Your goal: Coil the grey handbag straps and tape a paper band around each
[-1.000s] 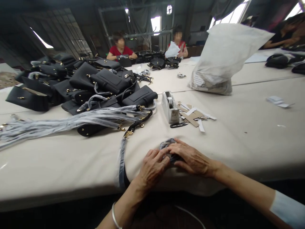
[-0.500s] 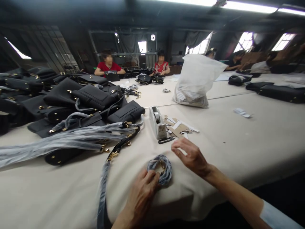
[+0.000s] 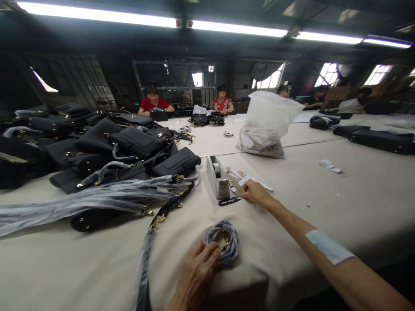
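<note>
A bag strap (image 3: 234, 250) in clear plastic film lies coiled on the cloth, a gold clasp showing in its middle. My left hand (image 3: 198, 273) grips the coil's left side, thumb and fingers closed on it. Farther off, my right hand (image 3: 255, 192) reaches down to loose card strips (image 3: 239, 186), brown and white. Its fingers are bent together over them, and what lies between the fingertips is hidden. Just left of that hand are a black cutter knife (image 3: 229, 201) and a grey tape dispenser (image 3: 218, 179).
Black handbags (image 3: 136, 140) are heaped on the left, with film-wrapped straps (image 3: 113, 190) before them. Another strap (image 3: 145, 263) hangs over the front edge. A white plastic sack (image 3: 269, 123) stands beyond the dispenser. Co-workers sit across the table (image 3: 301, 181).
My right hand has moved away from beside the coil to the card strips, its fingers drawing together. My left hand stays on the coiled strap. The camera view has tilted up.
</note>
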`<action>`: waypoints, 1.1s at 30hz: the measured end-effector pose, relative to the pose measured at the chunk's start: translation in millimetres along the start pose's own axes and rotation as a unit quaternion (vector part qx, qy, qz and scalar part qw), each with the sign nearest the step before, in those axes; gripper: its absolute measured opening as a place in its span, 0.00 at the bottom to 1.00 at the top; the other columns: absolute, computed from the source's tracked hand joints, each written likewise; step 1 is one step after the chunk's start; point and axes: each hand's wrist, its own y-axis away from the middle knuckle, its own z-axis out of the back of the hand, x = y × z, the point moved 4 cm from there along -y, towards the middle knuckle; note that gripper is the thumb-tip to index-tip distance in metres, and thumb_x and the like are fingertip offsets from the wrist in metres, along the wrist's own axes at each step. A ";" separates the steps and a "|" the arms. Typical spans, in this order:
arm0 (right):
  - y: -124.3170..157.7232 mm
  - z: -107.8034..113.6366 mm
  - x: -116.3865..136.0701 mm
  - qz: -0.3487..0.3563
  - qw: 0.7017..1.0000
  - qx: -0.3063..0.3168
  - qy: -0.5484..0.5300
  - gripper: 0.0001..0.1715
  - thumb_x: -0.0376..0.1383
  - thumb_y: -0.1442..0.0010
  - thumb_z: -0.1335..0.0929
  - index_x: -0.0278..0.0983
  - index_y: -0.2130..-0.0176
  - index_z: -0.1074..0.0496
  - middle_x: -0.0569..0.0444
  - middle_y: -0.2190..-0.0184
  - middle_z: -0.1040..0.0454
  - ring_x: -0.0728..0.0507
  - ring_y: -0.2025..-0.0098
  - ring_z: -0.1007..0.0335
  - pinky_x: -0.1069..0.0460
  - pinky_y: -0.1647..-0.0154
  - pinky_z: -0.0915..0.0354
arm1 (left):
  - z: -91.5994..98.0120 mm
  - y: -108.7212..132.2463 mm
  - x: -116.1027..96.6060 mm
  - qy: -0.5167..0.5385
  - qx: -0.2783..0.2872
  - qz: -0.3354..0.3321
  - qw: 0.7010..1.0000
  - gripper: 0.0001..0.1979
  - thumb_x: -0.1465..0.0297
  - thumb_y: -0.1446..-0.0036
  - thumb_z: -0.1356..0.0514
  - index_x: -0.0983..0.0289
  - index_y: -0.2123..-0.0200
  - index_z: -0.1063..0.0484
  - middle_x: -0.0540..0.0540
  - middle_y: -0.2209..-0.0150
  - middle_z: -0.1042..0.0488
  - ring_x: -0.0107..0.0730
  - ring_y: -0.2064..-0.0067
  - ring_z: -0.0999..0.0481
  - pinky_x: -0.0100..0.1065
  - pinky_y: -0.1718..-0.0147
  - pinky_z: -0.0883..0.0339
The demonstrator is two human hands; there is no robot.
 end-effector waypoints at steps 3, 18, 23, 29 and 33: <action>10.6 6.8 2.4 -0.006 0.999 -0.001 -0.040 0.04 0.33 0.54 0.28 0.39 0.76 0.28 0.56 0.75 0.26 0.43 0.68 0.30 0.52 0.70 0.44 | 4.9 -2.8 -1.9 0.003 -0.012 -0.006 1.000 0.12 0.68 0.30 0.51 0.61 0.56 0.28 0.54 0.62 0.22 0.39 0.67 0.27 0.39 0.69 0.29; 185.4 5.9 44.2 -0.007 0.903 0.259 -0.343 0.19 0.49 0.45 0.28 0.35 0.69 0.26 0.57 0.78 0.27 0.51 0.81 0.37 0.56 0.79 0.42 | 33.2 8.6 23.0 0.565 -0.100 0.423 0.701 0.20 0.52 0.41 0.38 0.63 0.60 0.22 0.53 0.68 0.23 0.34 0.65 0.24 0.30 0.68 0.35; 193.2 -8.2 71.8 -0.004 0.922 0.197 -0.334 0.18 0.48 0.43 0.31 0.36 0.68 0.25 0.57 0.79 0.27 0.52 0.82 0.39 0.56 0.81 0.44 | 39.9 10.6 -3.0 0.673 -0.173 0.427 0.579 0.20 0.54 0.51 0.29 0.64 0.62 0.21 0.54 0.63 0.21 0.31 0.64 0.23 0.32 0.60 0.29; 183.3 -7.3 88.2 0.023 0.949 0.099 -0.298 0.18 0.48 0.43 0.31 0.37 0.73 0.27 0.58 0.81 0.29 0.51 0.82 0.40 0.56 0.82 0.45 | 57.7 18.5 -13.1 0.623 -0.253 0.419 0.610 0.20 0.56 0.52 0.28 0.63 0.64 0.28 0.51 0.70 0.21 0.29 0.69 0.23 0.26 0.73 0.37; 183.9 -9.6 89.4 0.012 0.934 0.126 -0.335 0.19 0.49 0.44 0.29 0.36 0.73 0.27 0.58 0.82 0.29 0.51 0.82 0.41 0.56 0.82 0.46 | 59.4 21.4 -18.6 0.594 -0.249 0.412 0.644 0.20 0.55 0.49 0.30 0.63 0.67 0.31 0.52 0.72 0.22 0.28 0.72 0.26 0.26 0.76 0.43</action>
